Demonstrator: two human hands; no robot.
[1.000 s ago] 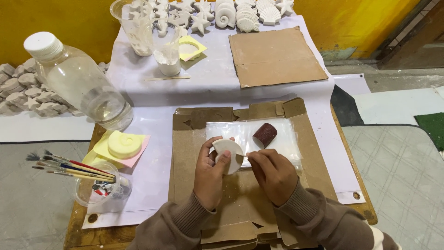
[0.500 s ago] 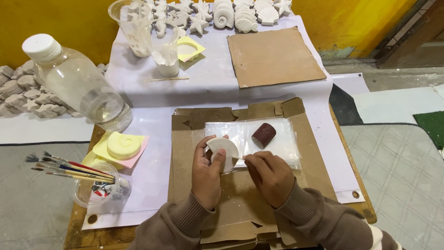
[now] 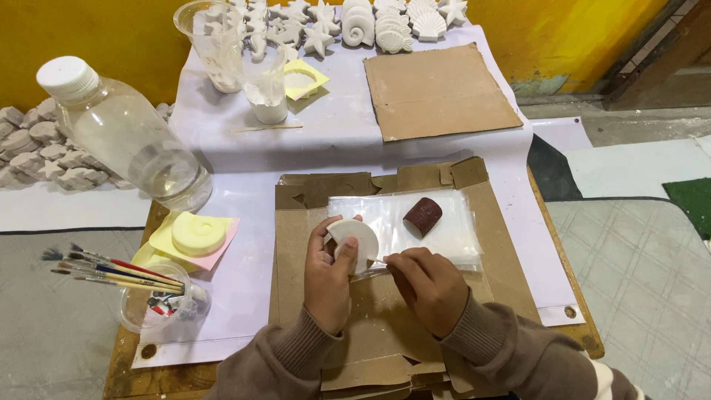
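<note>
Holding a white plaster disc point(image 3: 354, 243) upright on its edge, the left hand point(image 3: 328, 281) has its grip clamped on it, thumb across the face and fingers behind. That tilt seems meant to present the rim to the right hand point(image 3: 428, 287), whose grip is pinched together close beside the disc; whether it holds a small tool, I cannot tell. Both hands work over a clear plastic sheet point(image 3: 444, 230) laid on flattened cardboard point(image 3: 511, 244), probably there to catch dust. A dark red-brown cylindrical block point(image 3: 423, 216) lies on the sheet, just beyond the hands.

Left of the cardboard, a pale yellow shell-shaped mould point(image 3: 198, 234) rests on pink and yellow paper, near a clear cup of paintbrushes point(image 3: 118, 271). A large clear plastic bottle point(image 3: 126, 137) lies tilted behind them. Farther back stand clear cups point(image 3: 222, 44) with white residue, a loose cardboard square point(image 3: 437, 92), and a row of white shell and starfish casts point(image 3: 370, 22). White paper covers the wooden table point(image 3: 122, 363); behind it runs a yellow wall point(image 3: 89, 30), with grey floor around it.
</note>
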